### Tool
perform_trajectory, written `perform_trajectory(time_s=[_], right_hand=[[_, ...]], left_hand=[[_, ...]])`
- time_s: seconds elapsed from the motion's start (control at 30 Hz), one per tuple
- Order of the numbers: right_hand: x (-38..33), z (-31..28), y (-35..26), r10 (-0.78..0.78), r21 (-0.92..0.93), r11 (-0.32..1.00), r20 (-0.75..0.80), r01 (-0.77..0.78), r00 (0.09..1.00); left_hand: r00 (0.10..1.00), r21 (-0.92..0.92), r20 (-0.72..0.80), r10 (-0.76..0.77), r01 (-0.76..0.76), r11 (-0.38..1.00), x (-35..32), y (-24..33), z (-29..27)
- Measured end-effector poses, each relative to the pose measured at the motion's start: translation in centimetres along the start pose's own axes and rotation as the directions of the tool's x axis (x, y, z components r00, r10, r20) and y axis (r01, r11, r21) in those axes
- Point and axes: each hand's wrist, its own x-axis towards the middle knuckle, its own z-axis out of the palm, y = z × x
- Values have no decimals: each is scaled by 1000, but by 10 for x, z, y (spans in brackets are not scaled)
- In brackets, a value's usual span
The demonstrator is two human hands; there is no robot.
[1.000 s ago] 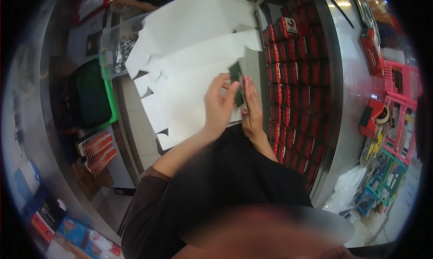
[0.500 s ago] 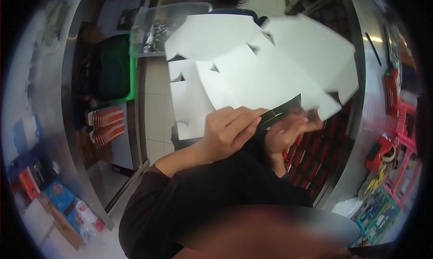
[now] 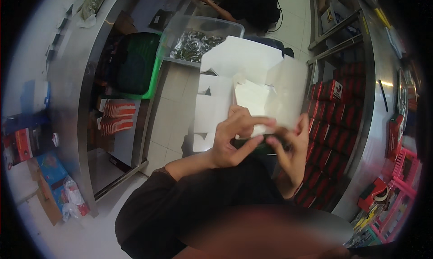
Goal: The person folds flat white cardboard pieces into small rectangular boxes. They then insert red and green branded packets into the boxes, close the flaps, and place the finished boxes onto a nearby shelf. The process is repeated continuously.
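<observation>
A cardboard box (image 3: 250, 49), white inside and dark on its outer face, lies partly folded in front of me, with cut flaps along its left side. My left hand (image 3: 237, 139) is at its near edge, the thumb and curved forefinger closed about a small flap. At the same edge my right hand (image 3: 293, 153) is bent, its thumb and forefinger against the dark near flap while other fingers point up beside the right panel. Motion smears some of the right fingertips, and my hands cover part of the near fold.
Beyond the box stands a clear plastic bin (image 3: 203, 22) of small shiny packets. Stacked red and black boxes (image 3: 333, 119) fill the right shelf. At left are a green-rimmed crate (image 3: 153, 81) and folded red-and-white cartons (image 3: 118, 117). A tape dispenser (image 3: 373, 191) sits far right. Another person (image 3: 252, 9) works ahead.
The box's spread panels have come closer in, and a folded middle shows. My right hand has moved up beside the left at the near edge. The view has shifted, showing more of the bin.
</observation>
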Motion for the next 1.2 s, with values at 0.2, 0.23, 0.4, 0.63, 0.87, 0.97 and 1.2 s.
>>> perform_trajectory(time_s=[0.2,0.23,0.4,0.63,0.87,0.97,1.2], right_hand=[[-7,-11,-8,-190,-302,935,8,183,982],[-19,-16,13,-124,-159,980,6,123,992],[-25,-52,69,-143,-53,988,42,145,989],[8,23,69,155,207,976,-486,-59,860],[18,63,21,-72,-228,973,-210,23,975],[10,52,39,-19,-174,985,-210,-18,978],[0,13,43,-225,-61,974,-312,217,923]], left_hand=[[957,109,191,218,-242,964,13,13,-22],[968,205,92,234,-248,947,15,14,-21],[997,-178,-70,-33,20,984,35,-14,-16],[818,309,571,-71,-133,942,36,-26,-29],[853,842,497,-161,-429,328,23,-80,-31],[835,747,527,-156,-368,554,26,-75,-40],[889,383,304,-344,216,898,50,-61,-59]])
